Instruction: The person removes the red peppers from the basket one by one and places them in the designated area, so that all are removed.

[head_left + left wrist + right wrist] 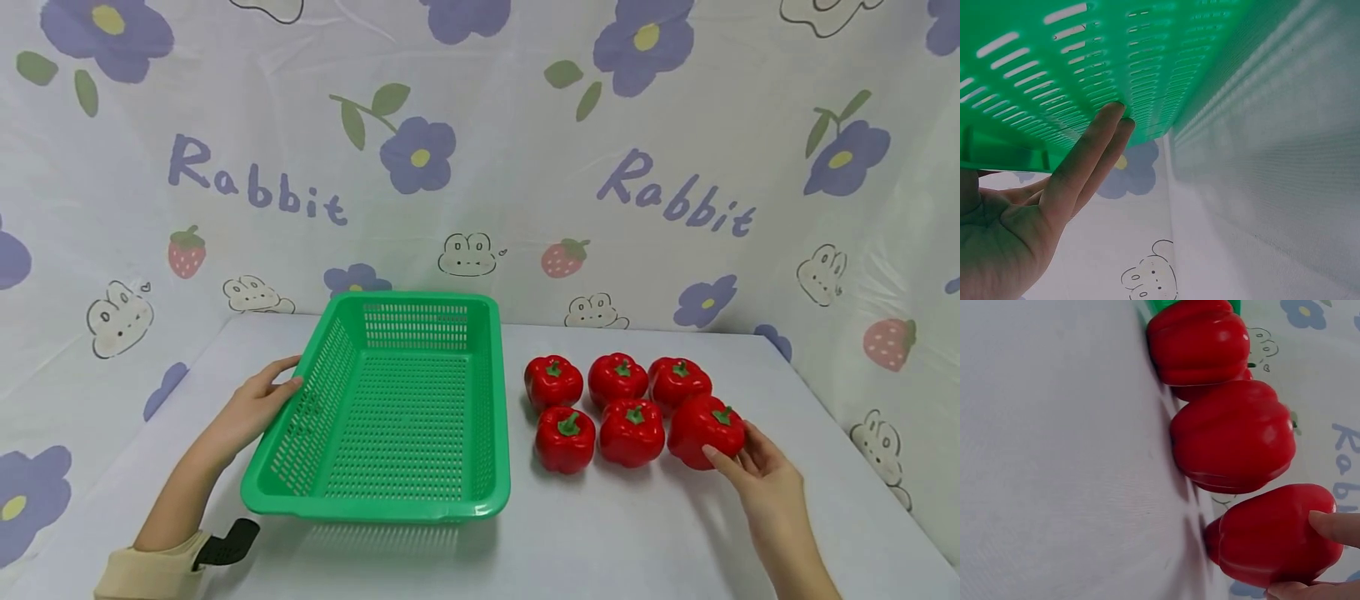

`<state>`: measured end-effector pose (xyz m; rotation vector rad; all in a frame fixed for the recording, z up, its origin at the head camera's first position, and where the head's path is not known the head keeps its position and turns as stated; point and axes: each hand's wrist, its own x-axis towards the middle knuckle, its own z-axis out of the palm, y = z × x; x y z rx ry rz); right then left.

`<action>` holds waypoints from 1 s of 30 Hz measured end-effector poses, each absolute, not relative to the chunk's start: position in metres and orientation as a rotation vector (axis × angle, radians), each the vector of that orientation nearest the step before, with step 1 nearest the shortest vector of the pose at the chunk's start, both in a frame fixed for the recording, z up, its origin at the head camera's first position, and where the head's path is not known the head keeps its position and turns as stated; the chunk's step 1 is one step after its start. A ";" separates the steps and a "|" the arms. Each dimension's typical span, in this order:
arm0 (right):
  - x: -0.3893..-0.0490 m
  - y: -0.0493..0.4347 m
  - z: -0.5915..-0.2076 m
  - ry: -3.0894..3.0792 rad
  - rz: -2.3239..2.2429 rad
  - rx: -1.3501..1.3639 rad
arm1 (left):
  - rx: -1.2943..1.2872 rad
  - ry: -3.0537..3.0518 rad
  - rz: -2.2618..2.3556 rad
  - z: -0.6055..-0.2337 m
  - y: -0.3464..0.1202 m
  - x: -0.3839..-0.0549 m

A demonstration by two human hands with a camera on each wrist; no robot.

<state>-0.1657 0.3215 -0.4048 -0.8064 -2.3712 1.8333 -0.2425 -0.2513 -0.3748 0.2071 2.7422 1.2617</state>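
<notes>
Near the right side of the table, my right hand pinches a red bell pepper between thumb and fingers. The pepper's green stem tilts to the right, and in the right wrist view the pepper shows thumb and fingertips at its stem end. My left hand holds the left rim of a green plastic basket. Seen from the left wrist, its fingers lie under the rim along the slotted outer wall, while the thumb is mostly hidden by the rim.
Several more red bell peppers stand in two rows between the basket and my right hand. The white table meets a patterned cloth backdrop behind and at the sides.
</notes>
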 end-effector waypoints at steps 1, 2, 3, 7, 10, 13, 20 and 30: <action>-0.166 0.322 -0.406 -2.372 1.841 -0.803 | 0.207 2.737 1.267 -0.375 -0.251 -0.243; -0.166 0.322 -0.408 -2.377 1.843 -0.799 | 0.206 2.734 1.270 -0.375 -0.251 -0.243; -0.166 0.322 -0.409 -2.379 1.848 -0.798 | 0.205 2.732 1.271 -0.374 -0.251 -0.243; -0.167 0.323 -0.413 -2.387 1.849 -0.792 | 0.203 2.723 1.287 -0.374 -0.252 -0.244; -0.167 0.323 -0.415 -2.399 1.846 -0.796 | 0.201 2.724 1.283 -0.375 -0.252 -0.244; -0.168 0.323 -0.416 -2.393 1.851 -0.804 | 0.199 2.724 1.283 -0.374 -0.252 -0.244; -0.172 0.327 -0.422 -2.413 1.819 -0.838 | 0.183 2.729 1.276 -0.372 -0.251 -0.240; -0.170 0.329 -0.421 -2.512 1.658 -0.802 | 0.216 2.767 1.219 -0.366 -0.251 -0.239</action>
